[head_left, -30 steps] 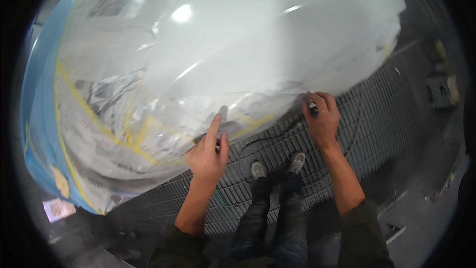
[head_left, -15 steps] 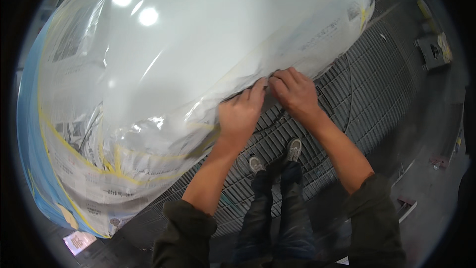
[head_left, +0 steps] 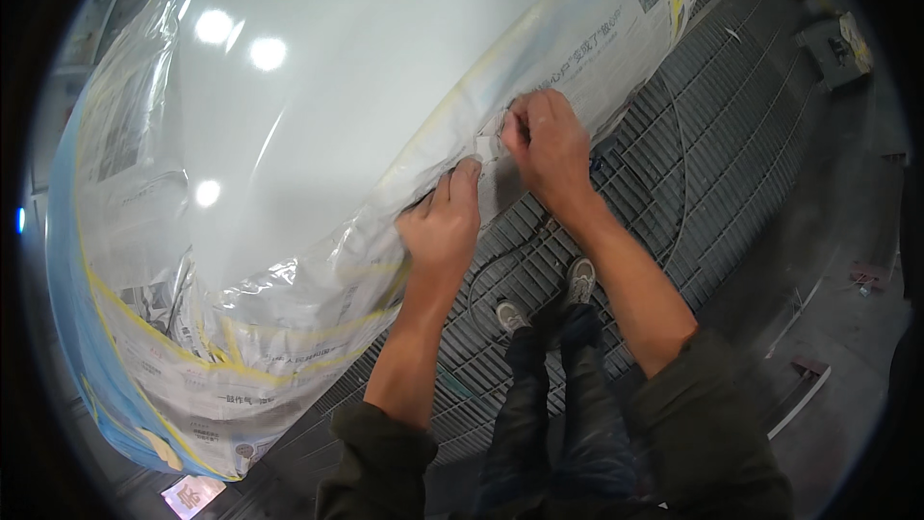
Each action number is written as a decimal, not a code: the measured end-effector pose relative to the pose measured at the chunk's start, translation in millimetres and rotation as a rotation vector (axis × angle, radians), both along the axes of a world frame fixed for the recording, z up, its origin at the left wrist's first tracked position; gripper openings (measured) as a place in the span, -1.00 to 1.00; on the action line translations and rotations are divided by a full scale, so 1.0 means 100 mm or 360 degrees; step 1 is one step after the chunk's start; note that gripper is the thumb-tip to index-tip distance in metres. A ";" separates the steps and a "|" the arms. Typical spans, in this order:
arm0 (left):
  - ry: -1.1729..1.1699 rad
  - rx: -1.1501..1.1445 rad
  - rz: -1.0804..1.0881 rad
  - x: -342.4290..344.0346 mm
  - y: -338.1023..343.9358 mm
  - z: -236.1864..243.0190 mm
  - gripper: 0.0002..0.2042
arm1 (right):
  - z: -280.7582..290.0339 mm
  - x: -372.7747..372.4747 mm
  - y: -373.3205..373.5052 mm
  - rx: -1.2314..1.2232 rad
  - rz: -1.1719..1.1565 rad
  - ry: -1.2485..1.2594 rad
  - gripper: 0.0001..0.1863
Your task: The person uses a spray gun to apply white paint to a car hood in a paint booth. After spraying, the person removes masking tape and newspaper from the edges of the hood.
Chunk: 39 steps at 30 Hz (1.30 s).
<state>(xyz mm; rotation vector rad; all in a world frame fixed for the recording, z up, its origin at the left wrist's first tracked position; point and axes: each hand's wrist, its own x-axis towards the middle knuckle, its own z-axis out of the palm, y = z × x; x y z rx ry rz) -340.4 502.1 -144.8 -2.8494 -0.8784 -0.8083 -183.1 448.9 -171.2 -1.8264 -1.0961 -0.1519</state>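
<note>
A glossy white panel [head_left: 318, 96], apparently of a vehicle, is bordered by newspaper sheets [head_left: 597, 48], clear plastic film [head_left: 279, 294] and yellow masking tape [head_left: 241, 366]. My left hand [head_left: 441, 221] is closed, fingers curled over the edge of the masking newspaper beside a dark gap at the panel's lower border. Farther up the same edge, my right hand [head_left: 551, 140] is closed, thumb and fingers pinching the newspaper. A small pale patch shows between the two hands. What lies under my fingertips is hidden.
I stand on a metal floor grating [head_left: 731, 135], with a dark cable [head_left: 679, 164] lying across it. Blue masking material [head_left: 72, 279] covers the panel's left end. A grey box-like object [head_left: 833, 53] sits at the far right, and a light strip [head_left: 799, 404] lies at the lower right.
My right hand has moved up along the edge, away from my left hand, and a gap has opened between them. The view has shifted slightly, so the panel appears farther left.
</note>
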 end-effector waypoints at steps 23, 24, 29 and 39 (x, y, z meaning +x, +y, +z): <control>0.0209 -0.0183 -0.0217 -0.03 0.04 0.15 -0.92 | 0.16 -0.01 -0.37 -0.0382 0.0714 -0.0078 -0.90; 0.0251 -0.0199 -0.0219 -0.03 0.04 0.16 -0.93 | 0.18 0.01 -0.39 -0.0396 0.0730 -0.0095 -0.90; 0.0341 -0.0197 -0.0232 -0.05 0.07 0.15 -0.92 | 0.14 0.01 -0.36 -0.0417 0.0680 -0.0090 -0.87; -0.0081 -0.0385 -0.0159 -0.06 0.07 0.08 -0.80 | 0.31 -0.14 -0.10 -0.0067 0.0090 0.0130 -0.66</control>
